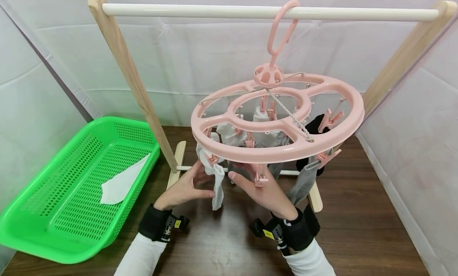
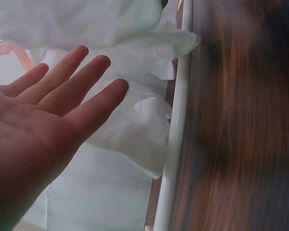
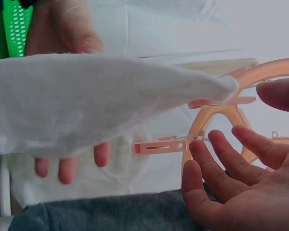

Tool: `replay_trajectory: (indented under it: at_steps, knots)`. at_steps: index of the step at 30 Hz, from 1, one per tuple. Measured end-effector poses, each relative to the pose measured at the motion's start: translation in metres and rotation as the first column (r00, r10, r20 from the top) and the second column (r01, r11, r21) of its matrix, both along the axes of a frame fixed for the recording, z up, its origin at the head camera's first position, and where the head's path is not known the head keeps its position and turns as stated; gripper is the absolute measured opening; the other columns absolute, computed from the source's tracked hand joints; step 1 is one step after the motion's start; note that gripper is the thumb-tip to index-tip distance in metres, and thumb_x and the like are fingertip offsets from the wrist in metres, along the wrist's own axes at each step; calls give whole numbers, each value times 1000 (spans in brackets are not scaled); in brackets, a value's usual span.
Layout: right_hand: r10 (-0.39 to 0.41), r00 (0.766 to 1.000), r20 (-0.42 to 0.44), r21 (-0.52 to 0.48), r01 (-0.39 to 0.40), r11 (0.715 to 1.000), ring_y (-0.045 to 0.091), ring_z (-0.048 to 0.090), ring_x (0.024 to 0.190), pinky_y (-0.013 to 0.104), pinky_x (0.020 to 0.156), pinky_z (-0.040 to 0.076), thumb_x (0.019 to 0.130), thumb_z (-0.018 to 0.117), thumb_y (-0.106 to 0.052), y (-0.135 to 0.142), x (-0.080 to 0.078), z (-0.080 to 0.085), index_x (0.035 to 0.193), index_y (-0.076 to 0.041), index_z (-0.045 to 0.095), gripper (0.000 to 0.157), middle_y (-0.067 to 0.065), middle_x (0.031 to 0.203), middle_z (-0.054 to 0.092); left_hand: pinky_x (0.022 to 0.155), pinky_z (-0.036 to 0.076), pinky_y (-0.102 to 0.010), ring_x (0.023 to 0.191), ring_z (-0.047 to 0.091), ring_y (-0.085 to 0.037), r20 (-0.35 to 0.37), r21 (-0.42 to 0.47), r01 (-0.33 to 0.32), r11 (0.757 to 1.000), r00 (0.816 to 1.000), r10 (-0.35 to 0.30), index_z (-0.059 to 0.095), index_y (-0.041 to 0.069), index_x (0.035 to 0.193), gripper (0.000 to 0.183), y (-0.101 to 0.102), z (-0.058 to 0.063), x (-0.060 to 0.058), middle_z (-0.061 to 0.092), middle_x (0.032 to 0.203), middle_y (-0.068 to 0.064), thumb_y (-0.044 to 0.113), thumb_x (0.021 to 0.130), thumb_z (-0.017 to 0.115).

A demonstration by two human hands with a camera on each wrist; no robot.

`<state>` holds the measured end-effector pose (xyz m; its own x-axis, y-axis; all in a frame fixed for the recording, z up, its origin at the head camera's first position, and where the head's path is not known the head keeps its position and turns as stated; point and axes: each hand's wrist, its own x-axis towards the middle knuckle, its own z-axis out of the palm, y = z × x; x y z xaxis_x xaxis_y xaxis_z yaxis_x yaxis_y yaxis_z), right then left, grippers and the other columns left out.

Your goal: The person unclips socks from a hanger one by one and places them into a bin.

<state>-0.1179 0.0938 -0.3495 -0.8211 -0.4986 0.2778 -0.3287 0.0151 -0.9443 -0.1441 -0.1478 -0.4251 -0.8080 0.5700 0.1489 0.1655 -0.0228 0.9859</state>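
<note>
A white sock hangs from a clothespin at the near left of the round pink drying hanger. My left hand is beside it, fingers extended and spread; in the right wrist view they reach behind the sock, with fingertips showing below it. To the right, my right hand is under the near rim, holding nothing. Its fingers are loosely spread near the pegs in the right wrist view. More white socks hang beyond my left hand.
The hanger hooks over a white bar on a wooden stand. Grey and black socks hang at its right. At left stands a green basket with a white cloth piece inside.
</note>
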Motion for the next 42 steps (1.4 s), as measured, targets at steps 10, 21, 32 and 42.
replay_trajectory:
  at_steps: [10, 21, 32, 42]
  knots:
    - [64, 998, -10, -131, -65, 989, 18, 32, 138, 49, 109, 27, 97, 60, -12, -13, -8, 5, 146, -6, 41, 53, 5, 148, 40, 108, 27, -50, 133, 38, -24, -3, 72, -21, 997, 1000, 21, 26, 7, 150, 84, 13, 2, 2, 34, 148, -11, 3, 83, 76]
    - [86, 993, -81, -198, -100, 975, 25, 37, 135, 43, 109, 27, 94, 65, -16, -21, -13, 14, 139, 0, 47, 50, 8, 139, 50, 77, 51, -27, 97, 60, -13, -165, 156, -173, 973, 966, 198, 54, -12, 120, 32, 26, -1, 6, 61, 111, -2, -6, 90, 63]
    - [47, 999, -15, -3, -47, 999, 14, 44, 125, 42, 105, 30, 90, 66, -45, -23, -9, 21, 137, -17, 54, 55, -6, 133, 55, 64, 45, -24, 80, 55, -8, -273, 16, -329, 944, 907, 320, 62, -8, 112, 22, 31, -3, 20, 65, 98, -14, -7, 90, 61]
    - [-50, 996, -80, 47, 53, 997, 13, 53, 113, 41, 100, 34, 90, 65, -46, -24, -11, 18, 125, -19, 63, 44, -6, 117, 63, 60, 44, -24, 71, 52, -9, -291, -35, -358, 933, 897, 333, 65, -6, 104, 13, 31, -5, 31, 64, 85, -9, -4, 92, 61]
